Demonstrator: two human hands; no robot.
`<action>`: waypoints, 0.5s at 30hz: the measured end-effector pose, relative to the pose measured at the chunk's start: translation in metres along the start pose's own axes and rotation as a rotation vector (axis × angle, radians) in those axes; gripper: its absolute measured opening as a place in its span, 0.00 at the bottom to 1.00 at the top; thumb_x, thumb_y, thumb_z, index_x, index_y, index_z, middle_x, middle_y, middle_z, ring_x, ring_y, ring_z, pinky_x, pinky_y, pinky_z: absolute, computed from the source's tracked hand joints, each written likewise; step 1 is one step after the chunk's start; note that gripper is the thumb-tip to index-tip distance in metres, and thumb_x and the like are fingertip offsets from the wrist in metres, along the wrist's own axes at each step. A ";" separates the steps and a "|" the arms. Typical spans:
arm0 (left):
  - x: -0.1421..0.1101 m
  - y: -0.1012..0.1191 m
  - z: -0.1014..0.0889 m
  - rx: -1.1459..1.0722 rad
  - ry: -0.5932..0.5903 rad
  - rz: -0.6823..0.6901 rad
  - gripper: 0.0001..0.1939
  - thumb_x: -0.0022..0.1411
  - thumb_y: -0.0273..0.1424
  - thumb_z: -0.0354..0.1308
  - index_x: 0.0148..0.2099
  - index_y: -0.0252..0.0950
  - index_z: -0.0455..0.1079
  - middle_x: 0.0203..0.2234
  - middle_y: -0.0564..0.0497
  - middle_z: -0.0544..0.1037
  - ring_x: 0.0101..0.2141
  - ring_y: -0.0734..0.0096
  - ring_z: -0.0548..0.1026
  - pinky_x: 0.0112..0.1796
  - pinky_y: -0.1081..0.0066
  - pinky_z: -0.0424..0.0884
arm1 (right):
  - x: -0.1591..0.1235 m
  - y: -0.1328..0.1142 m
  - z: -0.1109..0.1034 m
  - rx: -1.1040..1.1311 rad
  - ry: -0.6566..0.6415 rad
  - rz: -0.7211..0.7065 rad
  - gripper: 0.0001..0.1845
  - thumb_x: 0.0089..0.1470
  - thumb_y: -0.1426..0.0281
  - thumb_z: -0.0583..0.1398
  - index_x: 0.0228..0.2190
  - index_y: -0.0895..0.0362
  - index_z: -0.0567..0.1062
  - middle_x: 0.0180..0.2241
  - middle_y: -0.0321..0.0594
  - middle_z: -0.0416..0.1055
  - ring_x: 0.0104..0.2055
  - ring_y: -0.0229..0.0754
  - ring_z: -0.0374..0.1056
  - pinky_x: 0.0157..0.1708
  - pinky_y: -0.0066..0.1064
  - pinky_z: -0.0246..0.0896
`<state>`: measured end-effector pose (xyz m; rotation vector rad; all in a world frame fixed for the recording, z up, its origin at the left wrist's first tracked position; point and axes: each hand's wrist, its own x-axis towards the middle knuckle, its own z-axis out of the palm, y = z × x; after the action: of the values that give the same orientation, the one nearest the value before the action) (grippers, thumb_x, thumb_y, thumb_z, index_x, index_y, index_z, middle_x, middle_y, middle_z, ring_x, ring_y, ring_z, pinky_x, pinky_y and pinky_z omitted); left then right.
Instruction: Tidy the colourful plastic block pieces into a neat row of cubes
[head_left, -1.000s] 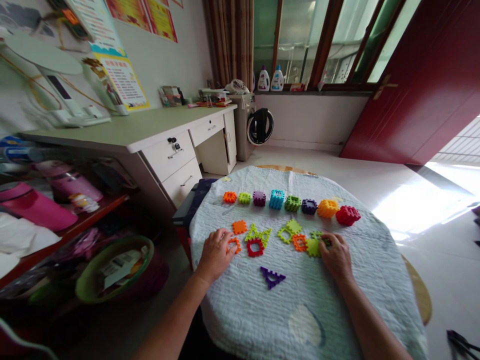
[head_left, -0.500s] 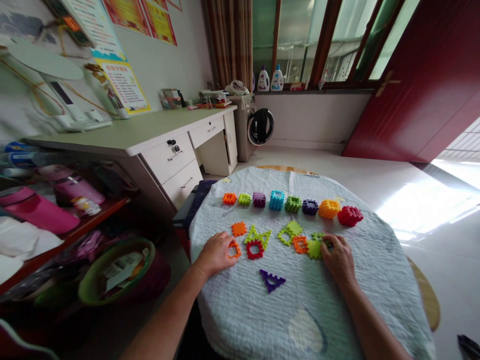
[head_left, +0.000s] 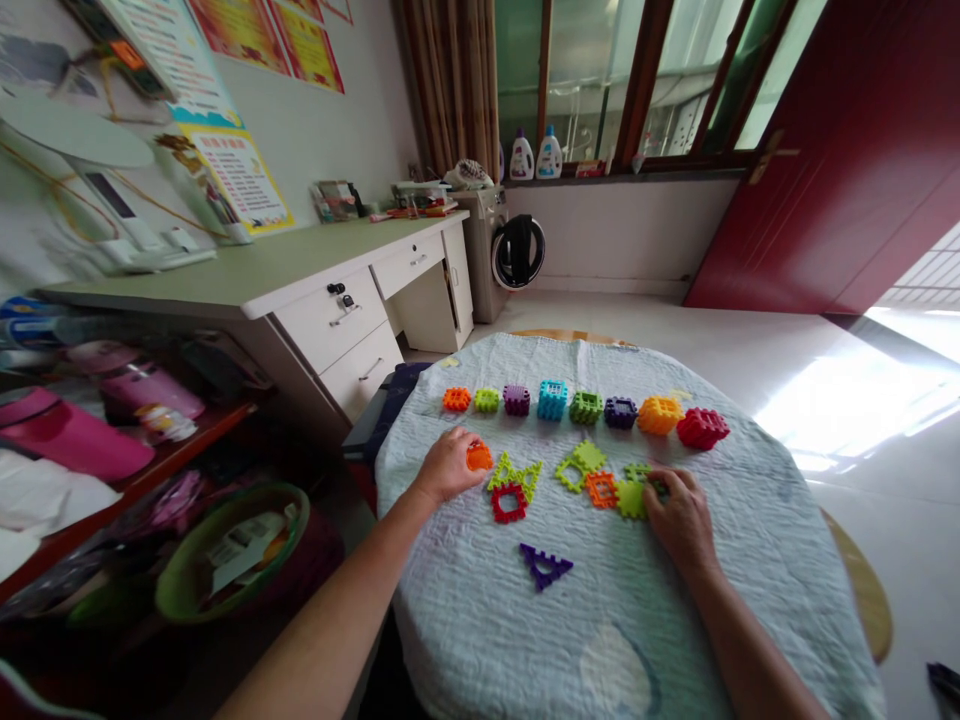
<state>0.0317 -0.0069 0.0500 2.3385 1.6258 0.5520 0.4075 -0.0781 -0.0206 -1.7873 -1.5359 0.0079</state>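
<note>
My left hand [head_left: 448, 466] is closed round orange flat pieces [head_left: 478, 457] on the round table with a pale quilted cloth [head_left: 675, 610]. My right hand [head_left: 679, 516] rests with curled fingers on green flat pieces [head_left: 632, 494], next to an orange square frame [head_left: 601, 488]. Between the hands lie yellow-green triangle pieces [head_left: 517, 472], a red square frame [head_left: 509, 502] and yellow-green square pieces [head_left: 579, 462]. A purple triangle frame [head_left: 545, 566] lies nearer to me. Behind them stands a row of several assembled cubes, from an orange cube [head_left: 456, 399] on the left to a red cube [head_left: 701, 428] on the right.
A long desk with drawers [head_left: 330, 290] stands to the left. Below it sit a green basin [head_left: 225, 550] and pink items [head_left: 75, 430] on a red shelf. A washing machine [head_left: 502, 250] stands by the window. A dark red door [head_left: 847, 160] is at the right.
My left hand moved up from the orange frame near the red one and closed on the orange pieces farther back. The right hand stayed on the green pieces.
</note>
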 end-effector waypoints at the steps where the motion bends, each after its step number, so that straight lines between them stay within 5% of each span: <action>1: 0.002 0.001 0.002 0.018 -0.021 -0.010 0.16 0.48 0.31 0.64 0.41 0.35 0.73 0.37 0.46 0.73 0.41 0.60 0.72 0.47 0.62 0.69 | 0.000 -0.001 0.000 -0.003 0.001 0.003 0.12 0.51 0.63 0.55 0.33 0.55 0.75 0.41 0.46 0.72 0.44 0.48 0.67 0.49 0.40 0.61; 9: 0.012 -0.005 0.003 0.074 -0.206 -0.029 0.18 0.49 0.34 0.63 0.44 0.35 0.74 0.38 0.45 0.73 0.41 0.59 0.72 0.47 0.64 0.68 | 0.000 -0.002 -0.002 -0.013 -0.009 0.013 0.12 0.51 0.63 0.55 0.33 0.55 0.74 0.39 0.45 0.71 0.43 0.48 0.66 0.49 0.40 0.60; 15: 0.013 -0.005 -0.002 0.085 -0.230 -0.022 0.18 0.48 0.34 0.63 0.43 0.34 0.74 0.39 0.45 0.73 0.41 0.60 0.72 0.46 0.66 0.68 | 0.000 -0.002 -0.002 -0.016 -0.011 0.013 0.11 0.51 0.64 0.55 0.33 0.55 0.74 0.39 0.45 0.71 0.44 0.48 0.66 0.49 0.40 0.60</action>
<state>0.0305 0.0065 0.0522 2.3392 1.5942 0.2029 0.4071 -0.0792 -0.0184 -1.8126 -1.5362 0.0125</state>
